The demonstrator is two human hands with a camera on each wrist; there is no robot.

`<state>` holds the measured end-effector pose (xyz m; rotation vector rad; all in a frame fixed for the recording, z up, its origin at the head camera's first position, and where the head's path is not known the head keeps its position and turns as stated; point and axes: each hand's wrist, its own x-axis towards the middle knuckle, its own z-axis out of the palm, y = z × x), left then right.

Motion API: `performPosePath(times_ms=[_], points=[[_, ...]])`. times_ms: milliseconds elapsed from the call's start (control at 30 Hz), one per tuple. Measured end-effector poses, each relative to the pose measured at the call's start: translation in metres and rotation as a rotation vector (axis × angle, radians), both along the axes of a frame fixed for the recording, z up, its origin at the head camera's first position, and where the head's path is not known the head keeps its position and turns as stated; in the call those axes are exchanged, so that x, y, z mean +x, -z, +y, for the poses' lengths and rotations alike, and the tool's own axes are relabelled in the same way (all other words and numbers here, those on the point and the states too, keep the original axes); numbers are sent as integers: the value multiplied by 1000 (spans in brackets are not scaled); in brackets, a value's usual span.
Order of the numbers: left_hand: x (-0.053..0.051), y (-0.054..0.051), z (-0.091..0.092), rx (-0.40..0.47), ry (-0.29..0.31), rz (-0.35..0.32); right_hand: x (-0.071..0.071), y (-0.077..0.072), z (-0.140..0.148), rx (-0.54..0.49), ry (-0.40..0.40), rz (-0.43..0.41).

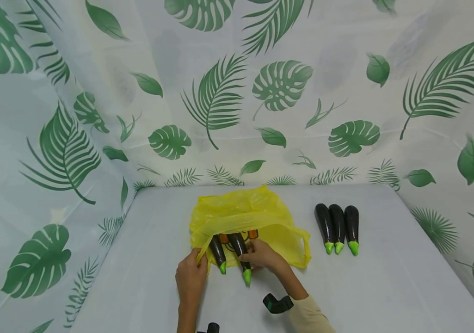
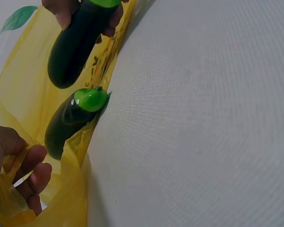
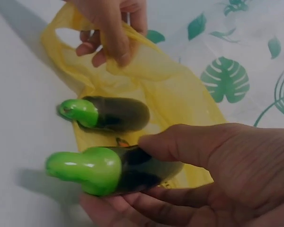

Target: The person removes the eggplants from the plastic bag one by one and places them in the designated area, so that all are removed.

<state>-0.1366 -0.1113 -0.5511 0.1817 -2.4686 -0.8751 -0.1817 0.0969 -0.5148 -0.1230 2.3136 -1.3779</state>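
A yellow plastic bag (image 1: 241,208) lies on the table with its mouth toward me. My left hand (image 1: 191,277) pinches the bag's edge at its left handle, holding the mouth raised. With thumb and fingers my right hand (image 1: 263,255) grips an eggplant (image 1: 238,247), green stem end toward me and dark end inside the bag's mouth. Left of it, another eggplant (image 2: 66,120) lies in the opening, its green cap (image 3: 80,112) sticking out. The far ends of both are partly hidden under the bag in the head view.
Three more eggplants (image 1: 336,226) lie side by side on the white table (image 1: 386,286), to the right of the bag. Behind the table hangs a leaf-patterned cloth (image 1: 237,92), which also covers the sides. A dark wrist device (image 1: 277,304) is on the right forearm.
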Motion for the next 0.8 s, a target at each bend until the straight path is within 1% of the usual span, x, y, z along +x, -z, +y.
performPosePath(times_ms=[67,133,367,533,633,733,800], points=[[0,0,0,-6,0,6,3,-3,3,7,-20,-21],[1,1,-1,-11,2,11,5,-7,7,4,-59,-42],[1,1,-1,-17,8,12,13,-19,22,29,-226,-91],[2,-1,1,-18,-1,-16,15,-24,33,-28,-349,-150],[2,-2,1,-15,-7,-31,16,-30,40,-45,-423,-174],[1,-2,2,-14,-11,-34,16,-36,47,-50,-464,-177],[2,-1,2,-14,-10,-33,16,-39,53,-63,-477,-155]])
